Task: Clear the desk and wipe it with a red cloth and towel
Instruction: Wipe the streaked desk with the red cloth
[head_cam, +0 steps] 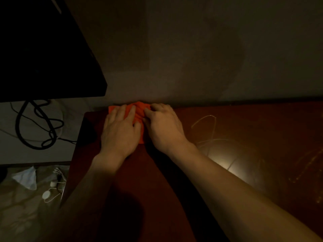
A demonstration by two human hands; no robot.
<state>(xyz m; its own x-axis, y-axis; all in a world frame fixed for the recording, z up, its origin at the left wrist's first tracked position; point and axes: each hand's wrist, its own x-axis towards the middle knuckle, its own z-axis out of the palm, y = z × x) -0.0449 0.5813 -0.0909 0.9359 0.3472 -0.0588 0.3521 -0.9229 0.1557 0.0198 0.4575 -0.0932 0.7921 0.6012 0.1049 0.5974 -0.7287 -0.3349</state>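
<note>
A red cloth [139, 110] lies bunched at the far left corner of the dark brown desk [244, 137], close to the wall. My left hand [120, 131] presses flat on the cloth's left part with straight fingers. My right hand [162, 126] rests on its right part, fingers bent a little over the folds. Most of the cloth is hidden under both hands. No towel is in view.
A dark monitor or panel [43, 49] hangs over the upper left. Black cables [35, 126] loop on a pale surface left of the desk. White chargers and cords [50, 189] and crumpled paper [26, 177] lie on the floor below. A lamp glare marks the desk [225, 165].
</note>
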